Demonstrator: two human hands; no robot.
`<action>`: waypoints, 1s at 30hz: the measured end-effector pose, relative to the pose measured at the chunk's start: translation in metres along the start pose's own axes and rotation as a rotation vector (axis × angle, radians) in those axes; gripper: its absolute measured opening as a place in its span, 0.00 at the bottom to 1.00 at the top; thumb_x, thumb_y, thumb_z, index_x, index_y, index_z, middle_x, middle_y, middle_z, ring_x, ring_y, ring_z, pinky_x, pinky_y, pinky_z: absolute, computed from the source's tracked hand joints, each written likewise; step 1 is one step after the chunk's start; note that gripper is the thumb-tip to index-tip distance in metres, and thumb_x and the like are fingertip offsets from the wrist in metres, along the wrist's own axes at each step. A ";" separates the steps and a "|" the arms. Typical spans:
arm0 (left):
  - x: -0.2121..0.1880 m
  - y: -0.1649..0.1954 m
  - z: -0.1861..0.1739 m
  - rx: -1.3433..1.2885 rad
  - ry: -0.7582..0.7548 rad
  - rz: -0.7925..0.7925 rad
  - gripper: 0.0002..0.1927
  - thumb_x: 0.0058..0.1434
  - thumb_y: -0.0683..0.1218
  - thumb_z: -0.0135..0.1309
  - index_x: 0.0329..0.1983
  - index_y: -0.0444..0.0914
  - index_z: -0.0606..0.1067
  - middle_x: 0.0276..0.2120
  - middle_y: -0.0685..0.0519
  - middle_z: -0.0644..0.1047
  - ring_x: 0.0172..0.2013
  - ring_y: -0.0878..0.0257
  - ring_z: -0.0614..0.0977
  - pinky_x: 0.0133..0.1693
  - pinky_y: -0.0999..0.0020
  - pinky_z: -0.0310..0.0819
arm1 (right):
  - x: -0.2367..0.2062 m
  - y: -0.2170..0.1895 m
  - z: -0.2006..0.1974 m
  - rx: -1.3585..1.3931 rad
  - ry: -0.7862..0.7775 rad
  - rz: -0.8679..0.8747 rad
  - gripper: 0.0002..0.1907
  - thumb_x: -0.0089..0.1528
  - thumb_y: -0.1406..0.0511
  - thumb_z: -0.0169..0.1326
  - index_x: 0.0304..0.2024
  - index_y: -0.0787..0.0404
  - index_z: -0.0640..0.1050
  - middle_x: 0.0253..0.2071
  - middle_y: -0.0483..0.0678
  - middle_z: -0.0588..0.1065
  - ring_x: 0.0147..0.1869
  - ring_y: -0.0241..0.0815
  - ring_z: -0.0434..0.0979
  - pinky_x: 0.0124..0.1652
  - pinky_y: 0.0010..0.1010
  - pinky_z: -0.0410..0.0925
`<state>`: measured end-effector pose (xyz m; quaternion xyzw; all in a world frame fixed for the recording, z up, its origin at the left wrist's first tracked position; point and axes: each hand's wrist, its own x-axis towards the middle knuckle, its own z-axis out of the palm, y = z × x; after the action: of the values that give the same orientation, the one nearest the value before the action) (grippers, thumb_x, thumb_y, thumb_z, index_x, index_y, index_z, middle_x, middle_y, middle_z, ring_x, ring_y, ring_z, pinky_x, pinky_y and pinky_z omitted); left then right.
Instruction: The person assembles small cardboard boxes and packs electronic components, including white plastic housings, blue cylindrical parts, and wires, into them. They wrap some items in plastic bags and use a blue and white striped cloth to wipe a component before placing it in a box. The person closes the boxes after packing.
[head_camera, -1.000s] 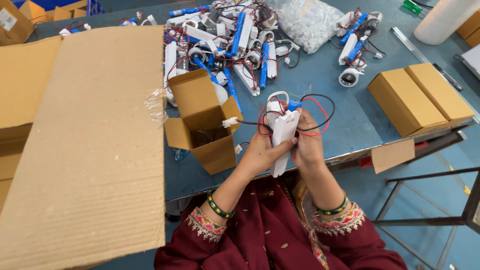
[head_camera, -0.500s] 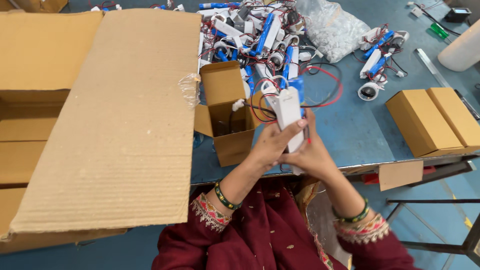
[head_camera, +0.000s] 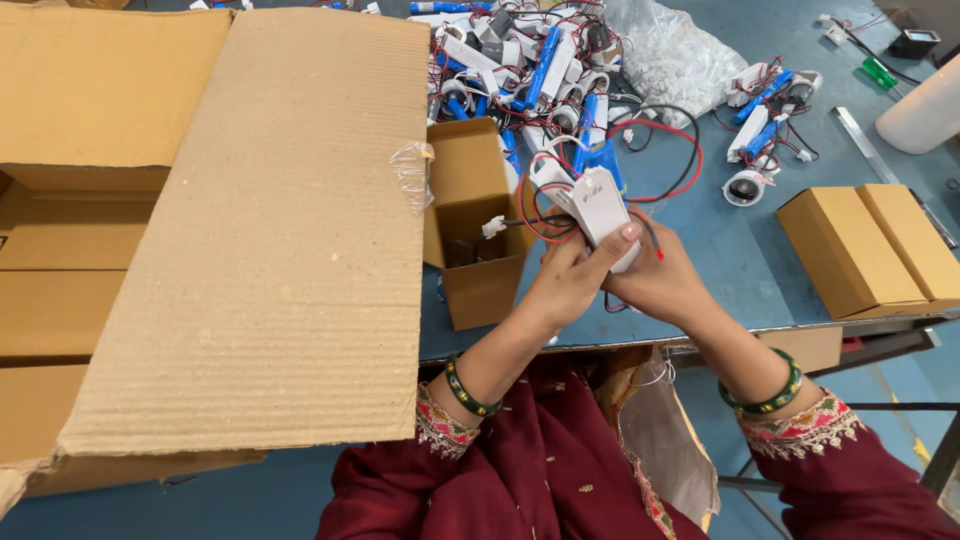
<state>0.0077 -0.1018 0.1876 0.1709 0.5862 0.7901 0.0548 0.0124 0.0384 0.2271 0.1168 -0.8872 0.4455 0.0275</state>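
Observation:
My left hand (head_camera: 572, 282) and my right hand (head_camera: 660, 283) together hold a white plastic unit (head_camera: 597, 205) with a blue battery (head_camera: 603, 159) and red and black wires (head_camera: 672, 160) looping off it. The unit is lifted just above the blue table, right of a small open cardboard box (head_camera: 476, 230). A white connector (head_camera: 492, 227) on the wires hangs over the box opening. My left thumb presses the unit's lower end.
A big cardboard flap (head_camera: 270, 220) of a large carton covers the left. A heap of similar white and blue units (head_camera: 530, 60) lies at the back, a clear plastic bag (head_camera: 675, 55) beside it. A flat brown box (head_camera: 870, 245) sits right, near the table edge (head_camera: 700, 340).
The view has shifted, so the hands and unit sit farther right and higher. The unit has been turned in my hands and the wires now loop out to the right.

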 end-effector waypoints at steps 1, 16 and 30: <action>0.000 0.001 -0.001 -0.015 -0.009 -0.002 0.30 0.68 0.63 0.51 0.52 0.32 0.78 0.41 0.51 0.81 0.43 0.67 0.81 0.44 0.70 0.75 | 0.000 -0.001 0.000 -0.078 0.049 -0.116 0.32 0.51 0.70 0.65 0.58 0.65 0.72 0.40 0.49 0.79 0.41 0.38 0.80 0.38 0.30 0.73; -0.050 0.023 -0.068 -0.280 -0.109 0.217 0.32 0.75 0.49 0.51 0.76 0.34 0.54 0.71 0.51 0.64 0.70 0.65 0.67 0.69 0.64 0.62 | 0.041 -0.097 -0.047 -0.952 -0.095 -0.594 0.32 0.51 0.59 0.63 0.57 0.63 0.75 0.46 0.54 0.77 0.41 0.58 0.80 0.38 0.46 0.73; -0.107 0.030 -0.119 1.381 0.470 0.558 0.14 0.65 0.51 0.62 0.52 0.45 0.78 0.49 0.53 0.78 0.51 0.56 0.79 0.56 0.56 0.71 | 0.095 -0.167 0.006 -1.565 -0.745 -0.304 0.14 0.54 0.62 0.62 0.42 0.54 0.80 0.36 0.48 0.81 0.42 0.51 0.84 0.41 0.43 0.75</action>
<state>0.0718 -0.2500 0.1637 0.1354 0.8768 0.2463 -0.3903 -0.0410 -0.0798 0.3688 0.3188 -0.8642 -0.3660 -0.1325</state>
